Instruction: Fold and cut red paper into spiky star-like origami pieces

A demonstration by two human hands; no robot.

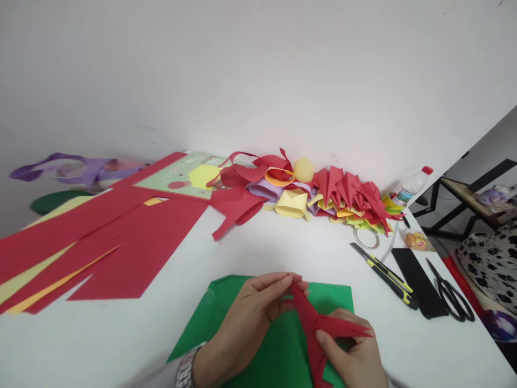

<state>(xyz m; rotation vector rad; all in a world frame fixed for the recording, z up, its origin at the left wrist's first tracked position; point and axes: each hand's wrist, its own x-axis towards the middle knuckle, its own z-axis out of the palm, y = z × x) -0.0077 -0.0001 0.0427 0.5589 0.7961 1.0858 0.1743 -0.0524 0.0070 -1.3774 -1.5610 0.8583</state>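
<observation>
The left hand (pixel 244 323) held the tip of the red fold (pixel 311 322) between thumb and fingers, its wrist ringed by a metal band (pixel 186 372). The right hand (pixel 357 353) gripped the same piece at its middle, thumb pressed on the front, while narrow points stuck out past the fingers to the right and another arm of paper hung down toward the near edge of my view. Both hands worked over a green sheet (pixel 335 293) lying on the white table (pixel 226 258), and the fold was held up above that sheet.

To the right of it lay a cutter (pixel 385 275), a black strip (pixel 420 283) and scissors (pixel 440 278), side by side and slanting, with a roll of tape (pixel 357 240) just beyond the cutter's tip. A small packet (pixel 418 241) sat near the table's edge, and a bottle (pixel 407 188) with a red cap stood by the wall (pixel 242 70).

Straight ahead, against the wall, I saw a row of red points (pixel 335 188) bunched over yellow and green paper, and next to them rolled pieces, a yellow one (pixel 291 203) among them. On the left, red sheets (pixel 133 242) overlapped, a pale green booklet (pixel 161 178) on top, and beyond them purple loops (pixel 95 173).
</observation>
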